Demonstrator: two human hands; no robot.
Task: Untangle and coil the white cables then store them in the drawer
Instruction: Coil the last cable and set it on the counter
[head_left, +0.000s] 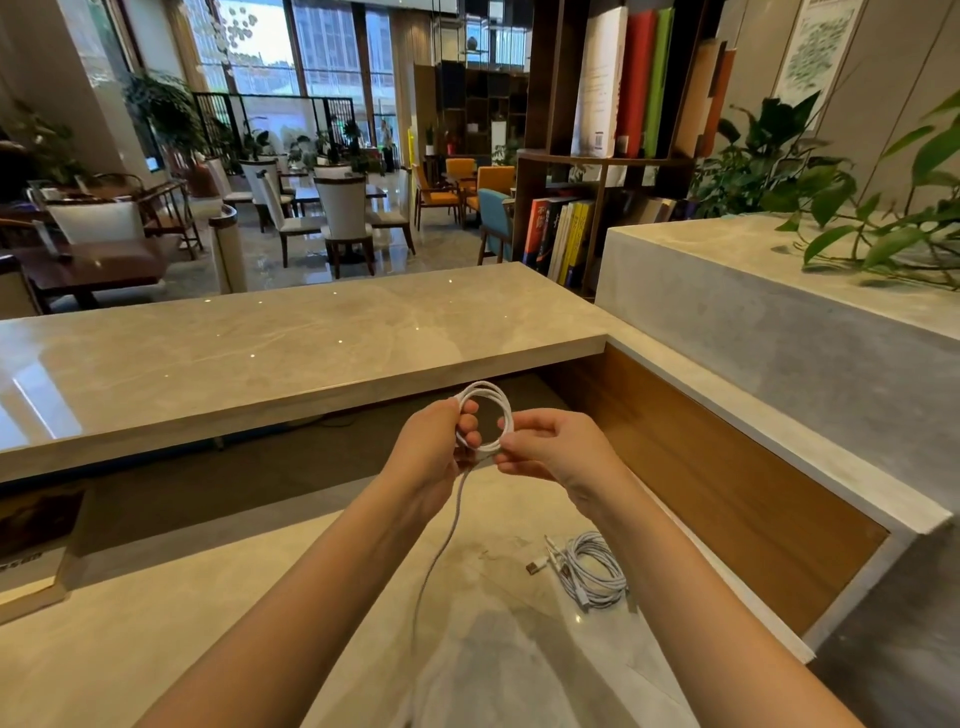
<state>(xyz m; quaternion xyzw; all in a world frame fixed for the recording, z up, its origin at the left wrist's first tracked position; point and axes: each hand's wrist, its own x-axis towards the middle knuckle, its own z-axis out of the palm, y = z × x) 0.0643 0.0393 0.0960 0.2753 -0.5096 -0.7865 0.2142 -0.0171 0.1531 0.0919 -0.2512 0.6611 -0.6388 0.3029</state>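
Looping above the lower marble desk, a white cable coil is gripped by the left hand and pinched by the right hand; its tail hangs down. Another coiled white cable bundle lies to the right.

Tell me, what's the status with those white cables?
Left hand and right hand both grip the cable coil. Loose tail hangs down, unwound. Another cable bundle lies on the counter. Nothing in the way.
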